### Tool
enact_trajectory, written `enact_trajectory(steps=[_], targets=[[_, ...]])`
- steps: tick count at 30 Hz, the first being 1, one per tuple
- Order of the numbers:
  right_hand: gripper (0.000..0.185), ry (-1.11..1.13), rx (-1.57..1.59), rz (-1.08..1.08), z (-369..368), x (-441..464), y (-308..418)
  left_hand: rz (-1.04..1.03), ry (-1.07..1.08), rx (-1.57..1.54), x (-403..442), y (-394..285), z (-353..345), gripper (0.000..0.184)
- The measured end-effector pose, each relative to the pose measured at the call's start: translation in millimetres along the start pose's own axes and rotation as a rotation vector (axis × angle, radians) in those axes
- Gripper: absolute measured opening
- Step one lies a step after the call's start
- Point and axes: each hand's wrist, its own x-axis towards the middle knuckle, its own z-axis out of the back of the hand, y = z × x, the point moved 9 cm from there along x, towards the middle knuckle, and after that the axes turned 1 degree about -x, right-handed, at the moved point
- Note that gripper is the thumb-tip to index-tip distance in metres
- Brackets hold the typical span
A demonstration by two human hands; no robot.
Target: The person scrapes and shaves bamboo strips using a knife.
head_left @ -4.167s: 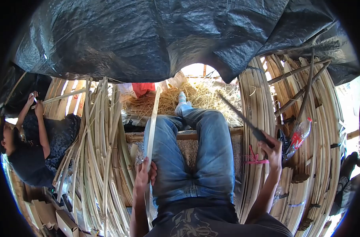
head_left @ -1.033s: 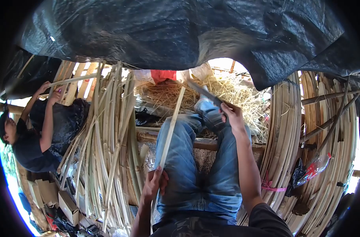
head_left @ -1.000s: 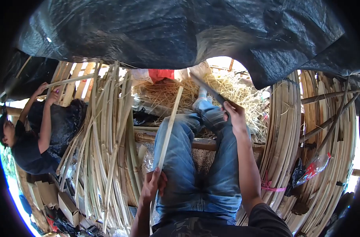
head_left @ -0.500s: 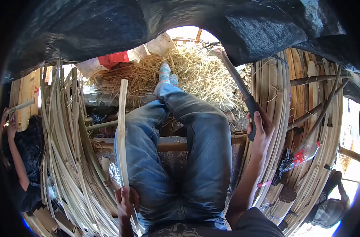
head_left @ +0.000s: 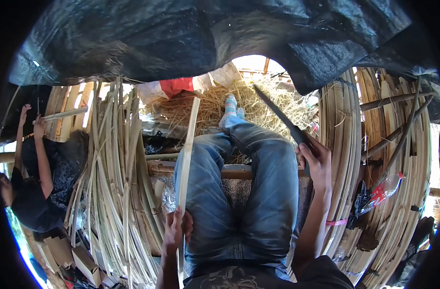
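Observation:
My left hand (head_left: 176, 230) is closed around the lower part of a pale bamboo strip (head_left: 188, 149), which stands up along my left thigh. My right hand (head_left: 318, 158) grips the black handle of a long knife (head_left: 279, 112) over my right knee. Its dark blade points up and to the left, apart from the strip. Between the two hands are my legs in blue jeans (head_left: 265, 192), with the feet in patterned socks (head_left: 229, 107) resting by the straw.
Bundles of bamboo strips (head_left: 116, 183) stand at my left and more split bamboo (head_left: 336, 130) at my right. Straw (head_left: 191, 108) covers the ground ahead. Black plastic sheeting (head_left: 147, 43) hangs low overhead. A co-worker (head_left: 51, 164) sits far left, holding a strip. A plastic bottle (head_left: 386, 187) lies right.
The view has swung left, bringing more of the co-worker in. The knife blade has come in closer to the bamboo strip and tilts further left. Both hands keep their hold.

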Motion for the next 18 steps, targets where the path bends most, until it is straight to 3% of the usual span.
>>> enact_trajectory(steps=[2,6,10,12,15,16,18], targets=[[0.047,0.214,-0.052,-0.099,-10.4,14.1,-3.5,0.0,0.005,-0.001,-1.7,-1.5,-1.5,0.069],[0.039,0.393,-0.018,-0.192,-14.1,41.6,-24.7,-0.055,0.018,0.009,-2.0,-5.8,0.0,0.068],[0.034,0.427,-0.127,-0.14,-7.7,52.8,-32.5,-0.054,0.044,-0.006,-7.9,-11.1,-3.0,0.068],[0.032,0.367,-0.125,-0.141,2.7,58.1,-49.3,-0.079,0.074,0.005,-7.7,-8.8,-3.8,0.069],[0.031,0.12,-0.507,-0.06,18.6,55.6,-51.9,-0.098,0.098,0.007,-8.9,-10.0,-4.0,0.07],[0.031,0.132,-0.504,-0.049,17.2,50.3,-56.6,-0.104,0.084,0.001,-7.1,-8.1,-1.2,0.07],[0.032,-0.108,-0.945,0.246,29.8,36.7,-39.3,-0.084,0.145,-0.082,-1.9,0.5,-2.6,0.069]])
